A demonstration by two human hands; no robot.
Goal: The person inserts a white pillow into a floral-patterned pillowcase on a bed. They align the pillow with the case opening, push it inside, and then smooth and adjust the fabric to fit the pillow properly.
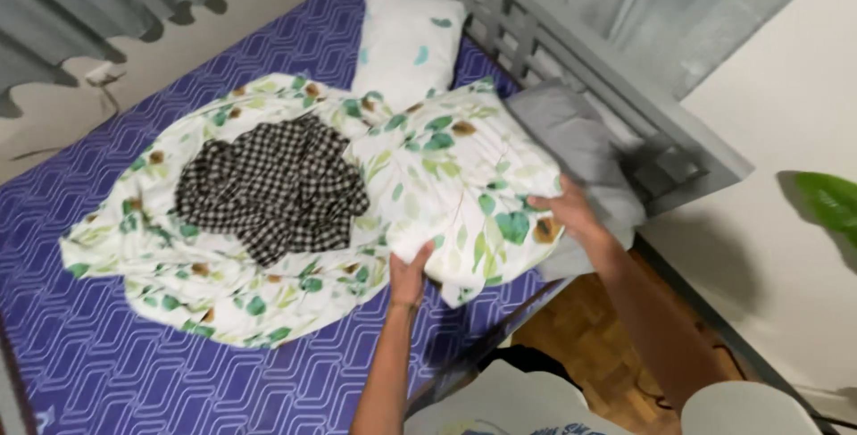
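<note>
Over mattress (134,346), fingers (409,267) grip pillow (464,194) (both hands).

No packages, labels, signs or screens.

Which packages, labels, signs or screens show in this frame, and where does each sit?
None in view: no package, label, sign or screen. The scene holds only bedding: a leaf-print sheet and a checked cloth on a purple mattress, with the left hand and right hand on a leaf-print pillow.
</note>
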